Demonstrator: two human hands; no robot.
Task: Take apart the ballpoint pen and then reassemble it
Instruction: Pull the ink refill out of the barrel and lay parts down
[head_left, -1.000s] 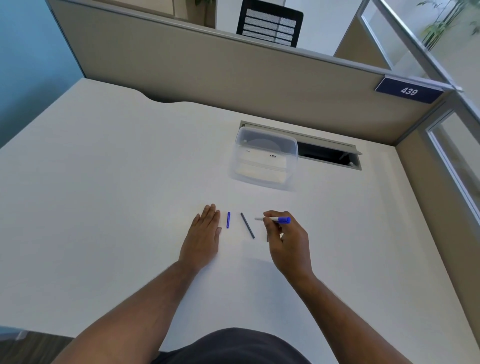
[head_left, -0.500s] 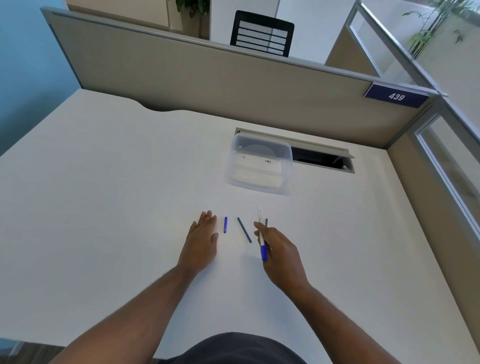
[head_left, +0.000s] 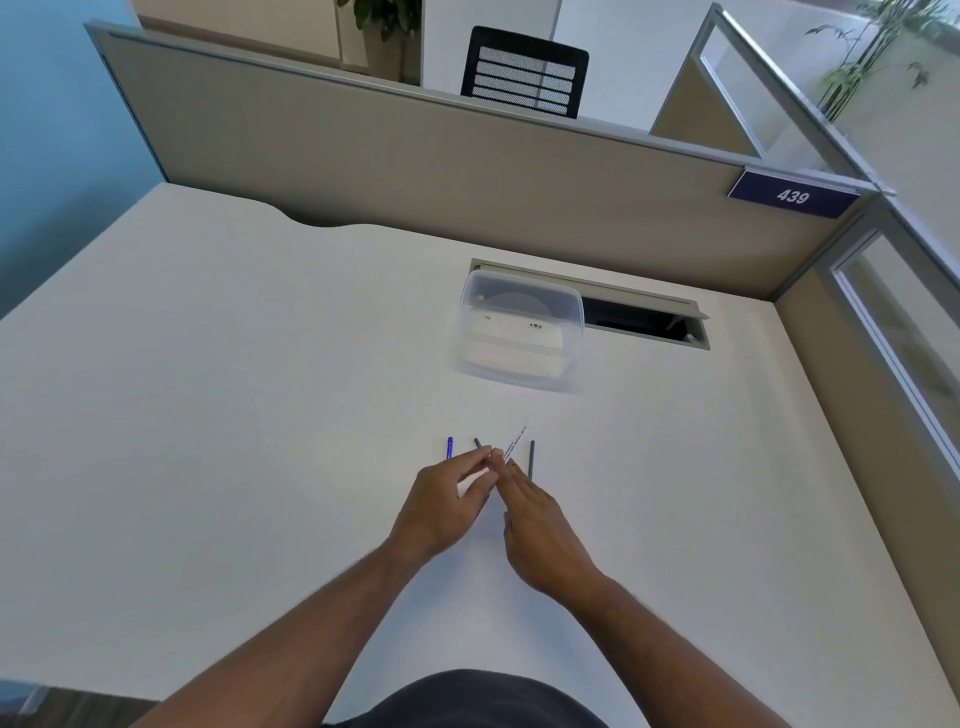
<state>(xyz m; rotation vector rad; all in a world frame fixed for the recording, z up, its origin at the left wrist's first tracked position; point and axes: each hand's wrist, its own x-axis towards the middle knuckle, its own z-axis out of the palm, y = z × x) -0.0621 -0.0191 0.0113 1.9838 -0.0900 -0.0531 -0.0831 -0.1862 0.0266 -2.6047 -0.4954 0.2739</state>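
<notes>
The broad white desk (head_left: 208, 415) has a smooth, matt laminate look with almost no glare. At its twelve o'clock edge runs a beige partition panel (head_left: 415, 171) that looks like fine-woven cloth, capped by a brushed grey metal rail (head_left: 363, 85). Toward one o'clock on the desk sits a clear, faintly frosted plastic box (head_left: 519, 332), glossy at its rim. Just beyond the fingertips lie plastic-looking pieces: a slim white pen barrel (head_left: 516, 441) with small dark print, a glossy blue cap (head_left: 450, 447), and two thin dark grey rods (head_left: 531, 457), duller in finish. At two o'clock, a dark blue number plate (head_left: 792, 195) looks satin-smooth.
</notes>
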